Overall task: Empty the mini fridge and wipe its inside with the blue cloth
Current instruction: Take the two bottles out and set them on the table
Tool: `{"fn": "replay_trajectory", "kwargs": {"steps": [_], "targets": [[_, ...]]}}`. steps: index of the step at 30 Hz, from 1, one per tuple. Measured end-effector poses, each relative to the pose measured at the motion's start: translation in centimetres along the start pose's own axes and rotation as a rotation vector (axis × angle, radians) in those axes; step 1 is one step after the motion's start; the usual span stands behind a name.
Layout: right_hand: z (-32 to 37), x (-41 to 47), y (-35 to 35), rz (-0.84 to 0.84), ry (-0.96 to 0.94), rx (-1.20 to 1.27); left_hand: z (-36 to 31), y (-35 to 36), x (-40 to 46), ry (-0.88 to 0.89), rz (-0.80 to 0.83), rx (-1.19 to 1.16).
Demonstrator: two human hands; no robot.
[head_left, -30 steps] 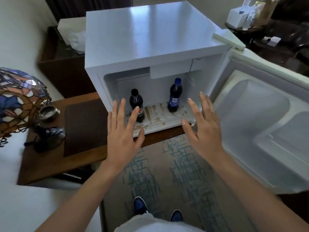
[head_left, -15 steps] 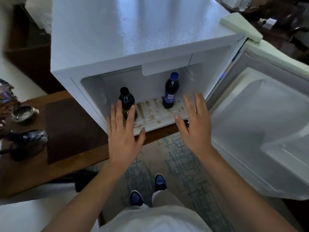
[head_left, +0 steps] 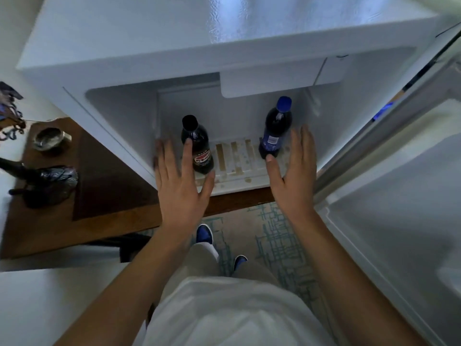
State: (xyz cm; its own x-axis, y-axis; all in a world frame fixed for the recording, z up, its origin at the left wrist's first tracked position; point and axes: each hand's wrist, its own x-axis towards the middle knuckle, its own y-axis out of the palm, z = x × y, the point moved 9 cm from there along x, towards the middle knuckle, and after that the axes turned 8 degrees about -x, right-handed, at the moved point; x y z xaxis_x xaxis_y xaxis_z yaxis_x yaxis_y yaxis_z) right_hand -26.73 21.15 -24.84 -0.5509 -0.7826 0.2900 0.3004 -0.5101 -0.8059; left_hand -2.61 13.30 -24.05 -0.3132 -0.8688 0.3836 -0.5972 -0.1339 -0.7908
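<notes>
The white mini fridge (head_left: 139, 43) stood open on a wooden table (head_left: 62, 228), its door (head_left: 399, 196) swung out to the right. On its stained slatted floor (head_left: 237, 158) two dark soda bottles stood upright: a black-capped bottle (head_left: 198, 143) at left and a blue-capped bottle (head_left: 275, 128) at right. The left hand (head_left: 180, 186) and right hand (head_left: 293, 176) reached in with fingers straight and spread, grasping nothing, each just before its bottle.

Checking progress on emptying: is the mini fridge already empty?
No, a black-capped dark cola bottle and a blue-capped dark bottle stand on its floor.
</notes>
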Motion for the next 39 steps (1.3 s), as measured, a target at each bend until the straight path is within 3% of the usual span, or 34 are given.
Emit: {"fn": "replay_trajectory", "kwargs": {"steps": [15, 23, 39], "targets": [[-0.8, 3.6, 2.6, -0.122, 0.046, 0.033, 1.8, 2.3, 3.2, -0.029, -0.075, -0.080], [-2.3, 6.3, 4.4, -0.137, 0.143, 0.167, 3.6, 3.0, 4.7, -0.212, 0.013, -0.251], [-3.3, 6.6, 6.7, -0.093, 0.219, 0.357, 4.0, 4.7, 6.4, -0.257, 0.072, -0.556]]}}
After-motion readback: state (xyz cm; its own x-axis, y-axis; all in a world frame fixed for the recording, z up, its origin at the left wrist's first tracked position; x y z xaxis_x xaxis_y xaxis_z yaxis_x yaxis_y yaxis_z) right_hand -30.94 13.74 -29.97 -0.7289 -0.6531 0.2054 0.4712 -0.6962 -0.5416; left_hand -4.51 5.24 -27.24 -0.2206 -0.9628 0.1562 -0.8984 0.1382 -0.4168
